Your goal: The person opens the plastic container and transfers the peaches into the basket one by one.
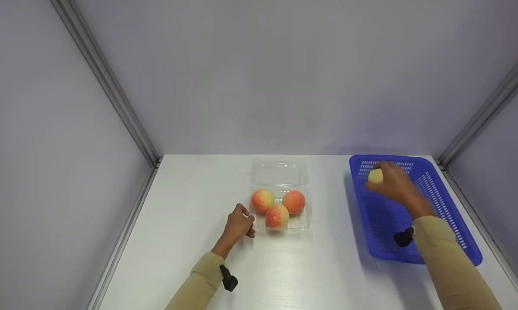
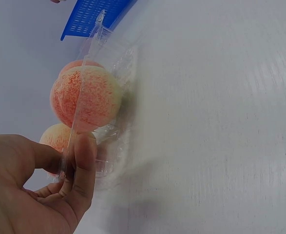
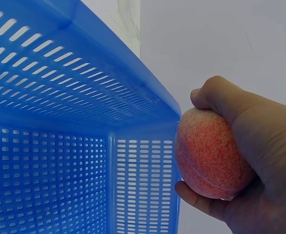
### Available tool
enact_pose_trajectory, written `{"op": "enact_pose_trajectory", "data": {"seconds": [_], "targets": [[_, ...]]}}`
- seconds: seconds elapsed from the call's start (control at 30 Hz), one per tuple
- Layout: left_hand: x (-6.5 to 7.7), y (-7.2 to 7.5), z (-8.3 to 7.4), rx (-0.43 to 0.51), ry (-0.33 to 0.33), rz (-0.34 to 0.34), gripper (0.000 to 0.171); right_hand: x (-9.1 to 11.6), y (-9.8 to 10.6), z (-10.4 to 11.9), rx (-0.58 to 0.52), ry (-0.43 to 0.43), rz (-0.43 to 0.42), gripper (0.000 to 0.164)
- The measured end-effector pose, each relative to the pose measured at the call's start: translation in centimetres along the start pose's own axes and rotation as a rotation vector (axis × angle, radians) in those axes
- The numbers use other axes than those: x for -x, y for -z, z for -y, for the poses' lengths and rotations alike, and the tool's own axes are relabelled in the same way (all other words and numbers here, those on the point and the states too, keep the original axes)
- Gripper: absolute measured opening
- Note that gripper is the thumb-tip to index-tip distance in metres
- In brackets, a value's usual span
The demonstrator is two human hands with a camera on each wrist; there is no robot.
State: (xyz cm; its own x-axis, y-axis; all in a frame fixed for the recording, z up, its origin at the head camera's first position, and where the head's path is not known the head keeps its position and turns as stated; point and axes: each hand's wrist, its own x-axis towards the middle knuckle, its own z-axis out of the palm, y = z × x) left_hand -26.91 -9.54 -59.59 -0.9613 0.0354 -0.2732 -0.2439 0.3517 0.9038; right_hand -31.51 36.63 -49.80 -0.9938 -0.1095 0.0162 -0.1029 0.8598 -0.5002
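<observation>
My right hand (image 1: 392,183) grips a peach (image 3: 212,153) over the far left part of a blue plastic basket (image 1: 386,215); thumb and fingers wrap around the fruit. In the head view only a pale yellow patch of that peach shows. With my left hand (image 1: 238,221) I pinch the left rim of a clear plastic clamshell box (image 2: 74,122) between thumb and fingers. Inside the box sit three red-and-yellow peaches: one at back left (image 1: 262,200), one at back right (image 1: 294,202), one at the front middle (image 1: 277,216). The box's lid (image 1: 279,172) lies folded open toward the back wall.
The white table (image 1: 190,189) meets a pale back wall (image 1: 250,86), with side panels left and right. The basket stands at the table's right side, its slotted walls rising above the tabletop. Black wrist cameras sit on both sleeves.
</observation>
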Motion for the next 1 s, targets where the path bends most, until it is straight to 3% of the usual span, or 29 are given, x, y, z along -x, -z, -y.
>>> {"op": "enact_pose_trajectory", "data": {"seconds": [0.47, 1.0], "targets": [[0.2, -0.1, -0.1, -0.009, -0.012, 0.001, 0.014, -0.1, -0.6, -0.5, 0.016, 0.057, -0.043, 0.063], [0.4, 0.0, -0.2, -0.001, -0.012, -0.001, 0.014, 0.1, -1.6, -0.8, -0.006, -0.008, 0.020, 0.065]]}}
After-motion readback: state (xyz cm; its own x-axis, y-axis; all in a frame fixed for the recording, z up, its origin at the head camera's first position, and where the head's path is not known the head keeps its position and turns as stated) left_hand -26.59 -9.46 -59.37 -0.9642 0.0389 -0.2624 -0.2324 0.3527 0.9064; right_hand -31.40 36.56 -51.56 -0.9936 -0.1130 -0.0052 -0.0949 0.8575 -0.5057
